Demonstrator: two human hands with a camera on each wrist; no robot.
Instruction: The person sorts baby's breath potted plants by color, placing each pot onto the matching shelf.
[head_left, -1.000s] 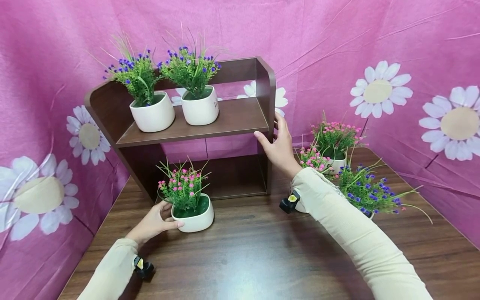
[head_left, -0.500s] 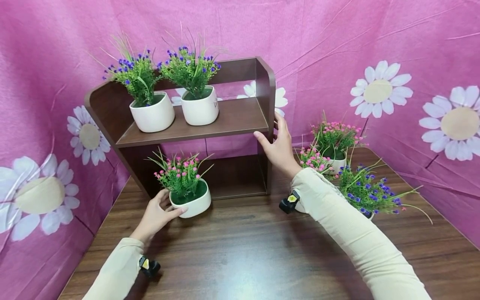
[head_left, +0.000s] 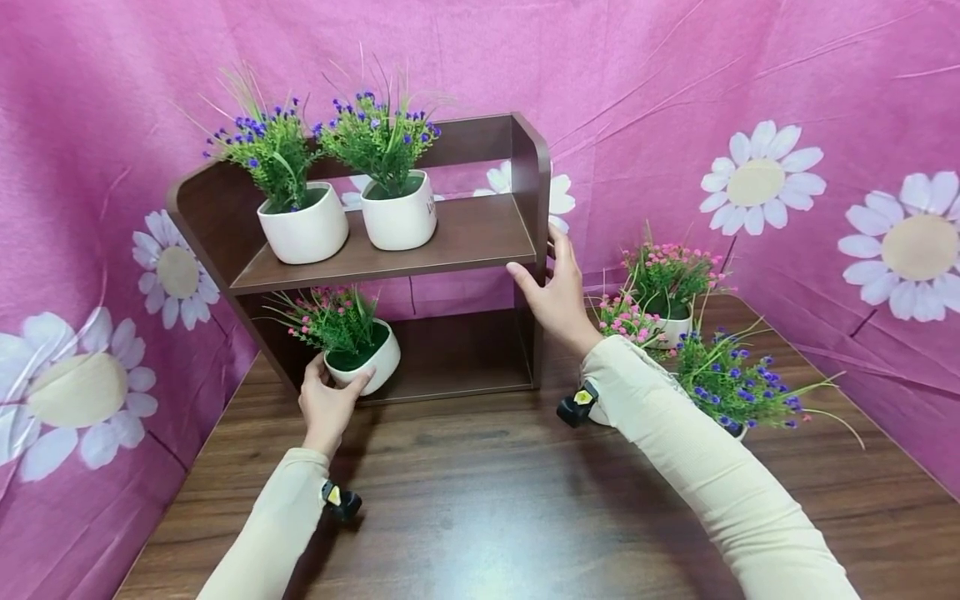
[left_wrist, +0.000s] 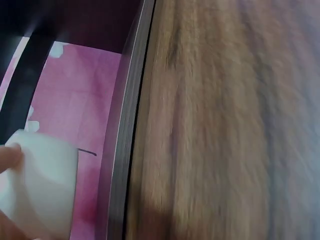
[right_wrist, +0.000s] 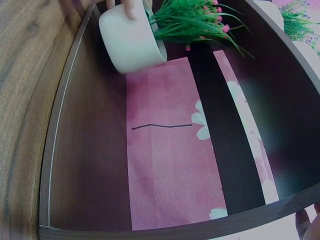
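My left hand (head_left: 327,410) grips the near left side of a white flower pot (head_left: 381,360) with pink flowers and grassy leaves. The pot is tilted at the front of the lower shelf (head_left: 468,354) of a dark brown two-tier rack, its leaves reaching under the upper shelf. In the left wrist view, a thumb and fingers show at the edge of the white pot (left_wrist: 45,180). From the right wrist view, the pot (right_wrist: 132,42) hangs over the left end of the lower shelf. My right hand (head_left: 561,292) holds the rack's right side panel (head_left: 531,192), thumb at the front edge.
Two white pots with purple flowers (head_left: 303,225) (head_left: 401,212) stand on the upper shelf. Right of the rack, pink-flowered plants (head_left: 671,279) and a purple-flowered plant (head_left: 738,379) stand on the wooden table (head_left: 480,500), partly behind my right forearm. A pink daisy-print cloth (head_left: 630,100) hangs behind.
My left hand has carried the pink-flowered pot from the tabletop in front of the rack up and back to the lower shelf's left part, tilting it. My right hand stays on the side panel.
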